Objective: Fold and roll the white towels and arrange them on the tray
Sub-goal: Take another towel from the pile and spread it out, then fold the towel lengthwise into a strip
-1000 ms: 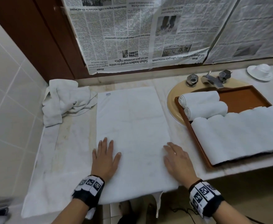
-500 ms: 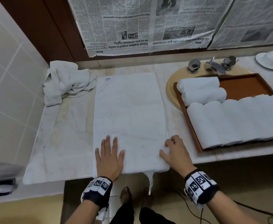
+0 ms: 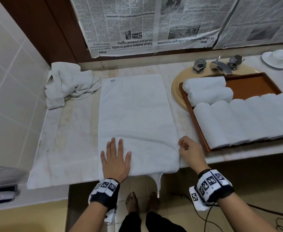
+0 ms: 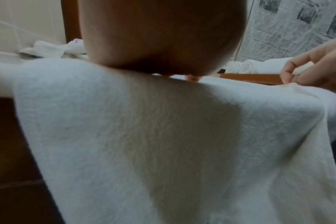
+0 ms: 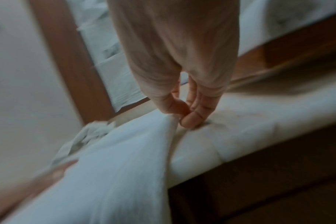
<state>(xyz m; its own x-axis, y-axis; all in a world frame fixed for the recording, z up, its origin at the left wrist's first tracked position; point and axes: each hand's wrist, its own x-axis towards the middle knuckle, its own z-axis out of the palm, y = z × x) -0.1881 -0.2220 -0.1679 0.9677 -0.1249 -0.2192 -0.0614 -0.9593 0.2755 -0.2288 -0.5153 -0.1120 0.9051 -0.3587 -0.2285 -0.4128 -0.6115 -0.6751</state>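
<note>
A folded white towel (image 3: 135, 118) lies lengthwise on the marble counter, its near end drooping over the front edge (image 4: 163, 144). My left hand (image 3: 115, 158) rests flat on the near left part of it, fingers straight. My right hand (image 3: 190, 151) is at the towel's right edge, and its thumb and fingers pinch the towel's edge (image 5: 173, 119). To the right, the brown tray (image 3: 254, 82) holds several rolled white towels (image 3: 207, 91) in two rows.
A crumpled white towel (image 3: 68, 86) is heaped at the back left by the tiled wall. The tray sits over a beige sink (image 3: 176, 87) with a chrome tap (image 3: 219, 66). A white saucer (image 3: 276, 58) stands far right. Newspaper covers the wall behind.
Both hands slid toward me along the towel to its near end. The right hand went from lying flat on the towel to pinching its right edge.
</note>
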